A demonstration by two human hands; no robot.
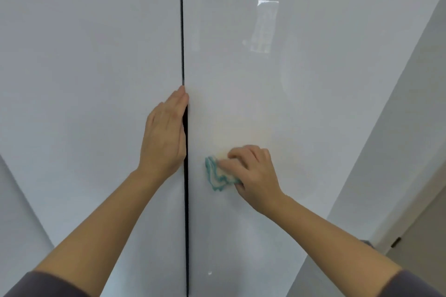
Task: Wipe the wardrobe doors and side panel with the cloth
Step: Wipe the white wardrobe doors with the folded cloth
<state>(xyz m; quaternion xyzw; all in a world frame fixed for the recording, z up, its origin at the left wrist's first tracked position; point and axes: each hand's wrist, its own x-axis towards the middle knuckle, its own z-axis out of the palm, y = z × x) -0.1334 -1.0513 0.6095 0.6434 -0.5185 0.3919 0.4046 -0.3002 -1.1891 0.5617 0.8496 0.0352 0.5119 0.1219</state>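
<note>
The left hand [164, 135] lies flat on the left door [84, 67], fingers straight and close together, pointing to 12 o'clock; its grip is wide and holds nothing; the edge of the hand runs along the dark gap [182, 31] between the two doors, and the fingertips reach that gap. The right hand [255, 176] is on the right door [301, 103], at about 4 o'clock from the left hand and a little apart from it; its grip is closed on the cloth [217, 175], fingers curled over it and pressing it to the door. The cloth is bunched, pale with a teal edge; it sticks out of the hand toward 9 o'clock and lies just beside the gap without touching it. A shiny pale rectangle [264, 26] shows on the right door at 12 o'clock from the right hand, well apart; whether it is tape or a reflection I cannot tell. At 3 o'clock of the right door runs a grey surface [398, 152], apparently the side panel; beyond it, toward 4 o'clock, is a beige door [424, 236] with a small dark fitting [395, 242]. Dark grey sleeves [43, 284] show at the lower corners.
</note>
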